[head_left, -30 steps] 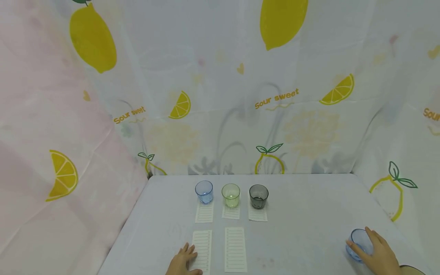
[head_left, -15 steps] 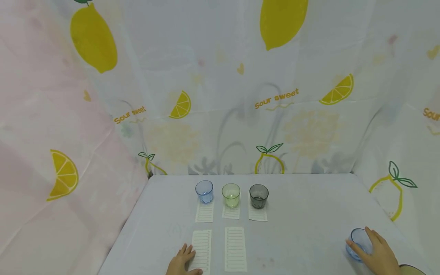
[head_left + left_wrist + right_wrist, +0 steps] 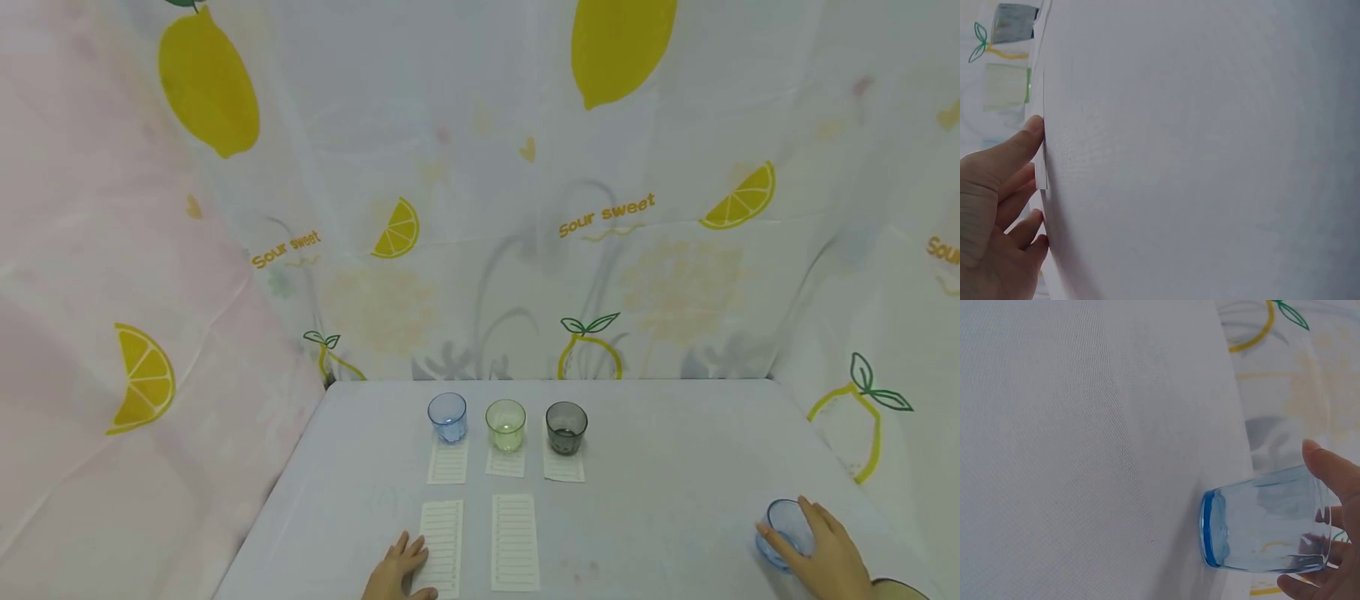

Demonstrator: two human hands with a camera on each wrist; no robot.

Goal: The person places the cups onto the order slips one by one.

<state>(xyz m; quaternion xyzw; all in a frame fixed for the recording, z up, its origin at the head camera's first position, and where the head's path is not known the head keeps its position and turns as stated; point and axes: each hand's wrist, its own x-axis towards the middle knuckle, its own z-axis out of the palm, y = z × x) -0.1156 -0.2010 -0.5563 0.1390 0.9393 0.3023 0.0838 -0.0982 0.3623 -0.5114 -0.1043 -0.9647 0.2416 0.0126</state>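
Observation:
My right hand (image 3: 831, 553) holds a clear blue glass (image 3: 783, 546) near its rim, thumb on one side and fingers on the other. In the right wrist view the glass (image 3: 1266, 522) stands upright, its base on or very near the table; I cannot tell which. My left hand (image 3: 395, 570) rests at the left edge of a white lined paper strip (image 3: 444, 542), its fingers relaxed and touching the table or paper. Beside that strip lies a second lined strip (image 3: 514, 542). In the left wrist view, the fingertips of my left hand (image 3: 1007, 206) touch the surface.
At the back, a blue glass (image 3: 447, 418), a green glass (image 3: 506, 427) and a dark grey glass (image 3: 566, 429) stand in a row on lined strips. A dark-rimmed round thing (image 3: 896, 589) is cut off at bottom right. Lemon-printed cloth (image 3: 487, 275) walls the white table (image 3: 675, 467).
The left hand has shifted very slightly on the paper strip. The right hand and its blue glass keep their place; the view itself has moved a little.

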